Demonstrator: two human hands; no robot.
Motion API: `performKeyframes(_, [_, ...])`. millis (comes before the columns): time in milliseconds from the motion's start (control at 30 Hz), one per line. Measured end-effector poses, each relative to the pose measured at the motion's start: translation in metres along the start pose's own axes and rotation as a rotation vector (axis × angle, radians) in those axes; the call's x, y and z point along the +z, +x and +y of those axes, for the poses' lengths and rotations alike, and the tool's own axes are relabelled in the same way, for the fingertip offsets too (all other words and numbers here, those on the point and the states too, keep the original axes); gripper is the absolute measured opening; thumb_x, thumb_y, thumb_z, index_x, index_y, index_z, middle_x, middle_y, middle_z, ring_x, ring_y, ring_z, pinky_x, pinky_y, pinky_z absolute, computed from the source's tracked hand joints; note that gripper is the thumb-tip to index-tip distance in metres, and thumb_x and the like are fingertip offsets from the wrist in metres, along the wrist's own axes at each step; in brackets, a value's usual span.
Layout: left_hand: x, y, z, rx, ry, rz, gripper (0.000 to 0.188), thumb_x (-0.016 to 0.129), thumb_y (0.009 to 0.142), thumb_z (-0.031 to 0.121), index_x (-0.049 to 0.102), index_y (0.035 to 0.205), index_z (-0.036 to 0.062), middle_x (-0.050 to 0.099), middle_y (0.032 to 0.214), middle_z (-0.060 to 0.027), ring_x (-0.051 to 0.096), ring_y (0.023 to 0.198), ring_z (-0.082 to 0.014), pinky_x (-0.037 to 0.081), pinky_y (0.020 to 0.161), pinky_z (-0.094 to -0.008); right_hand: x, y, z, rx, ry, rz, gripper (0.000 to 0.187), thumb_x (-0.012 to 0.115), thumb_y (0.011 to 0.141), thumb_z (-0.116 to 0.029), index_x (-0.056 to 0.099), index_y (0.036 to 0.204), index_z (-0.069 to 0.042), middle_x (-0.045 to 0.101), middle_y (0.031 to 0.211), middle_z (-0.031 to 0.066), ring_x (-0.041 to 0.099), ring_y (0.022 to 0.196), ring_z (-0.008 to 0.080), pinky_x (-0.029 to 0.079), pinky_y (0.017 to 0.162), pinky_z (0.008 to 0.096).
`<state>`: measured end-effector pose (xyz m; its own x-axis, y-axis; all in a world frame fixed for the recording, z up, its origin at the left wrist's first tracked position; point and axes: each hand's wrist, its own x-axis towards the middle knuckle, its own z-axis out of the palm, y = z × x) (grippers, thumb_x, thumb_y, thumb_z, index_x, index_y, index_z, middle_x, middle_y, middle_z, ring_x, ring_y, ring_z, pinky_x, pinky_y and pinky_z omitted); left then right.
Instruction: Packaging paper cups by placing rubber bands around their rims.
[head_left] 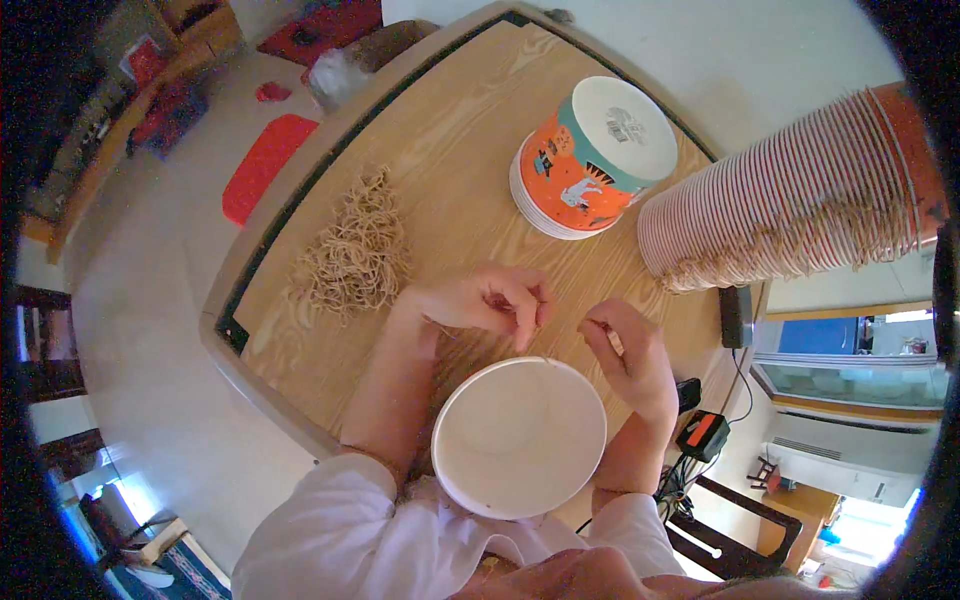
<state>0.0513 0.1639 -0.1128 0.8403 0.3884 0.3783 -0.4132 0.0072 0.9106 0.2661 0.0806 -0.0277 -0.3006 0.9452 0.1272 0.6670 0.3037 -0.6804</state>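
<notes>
Fingers (527, 318) of the left hand (478, 298) and right hand (637, 358) curl near the rim (437, 453) of the tub (518, 440); whether they pinch anything, I cannot tell. Between the forearms (388, 395), the tub is probably light, thin-walled and slightly springy, best taken by its rim. It looks round and plain white inside.

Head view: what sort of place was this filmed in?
Probably a room in a home, fitted out for small handwork, though a little workshop is possible: a wood-grain table bears a heap of tan cords and a tall stack of tubs.
</notes>
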Motion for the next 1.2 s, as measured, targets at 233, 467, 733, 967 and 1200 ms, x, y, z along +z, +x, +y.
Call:
performKeyframes(233, [0.021,0.012,0.0,-0.059,0.229,-0.011,0.028,0.064,0.076,0.003,0.07,0.101,0.0151,0.057,0.088,-0.0044,0.055,0.087,-0.0151,0.044,0.071,-0.0278,0.012,0.004,-0.008,0.04,0.009,0.051,0.011,0.066,0.076,0.002,0.058,0.083,0.001,0.057,0.073,0.0103,0.057,0.066,0.0187,0.046,0.062,0.0279])
performKeyframes(467, [0.02,0.013,-0.007,-0.138,0.262,-0.009,0.015,0.066,0.079,0.008,0.066,0.093,0.0061,0.06,0.08,-0.002,0.056,0.075,-0.0117,0.045,0.063,-0.0268,0.01,0.005,-0.011,0.05,-0.025,0.065,0.012,0.065,0.074,0.005,0.059,0.083,0.0,0.058,0.074,0.0111,0.058,0.067,0.0226,0.047,0.061,0.0295])
performKeyframes(733, [0.018,0.015,-0.02,-0.261,-0.186,0.04,0.013,0.066,0.079,0.012,0.056,0.076,0.0034,0.054,0.076,-0.0008,0.051,0.073,-0.0091,0.042,0.061,-0.0247,0.005,0.002,-0.013,0.045,-0.047,0.009,0.015,0.065,0.071,0.006,0.061,0.084,-0.001,0.059,0.075,0.0101,0.06,0.069,0.0224,0.047,0.061,0.0299])
performKeyframes(967, [0.024,0.014,-0.043,0.023,-0.578,0.06,0.014,0.064,0.079,0.013,0.06,0.071,0.0026,0.053,0.082,-0.0045,0.05,0.081,-0.016,0.04,0.064,-0.0247,0.005,0.0,-0.015,0.056,-0.041,-0.006,0.012,0.067,0.07,0.005,0.062,0.081,0.0,0.061,0.075,0.0096,0.06,0.07,0.0224,0.047,0.062,0.0295])
performKeyframes(1200, [0.023,0.017,-0.047,0.113,-0.541,0.075,0.022,0.063,0.08,0.015,0.069,0.095,0.0012,0.058,0.085,-0.0062,0.051,0.081,-0.0157,0.041,0.063,-0.0245,-0.001,0.001,-0.023,0.124,-0.008,-0.008,0.013,0.068,0.069,0.004,0.062,0.081,0.001,0.061,0.077,0.0095,0.06,0.072,0.022,0.047,0.063,0.0293])
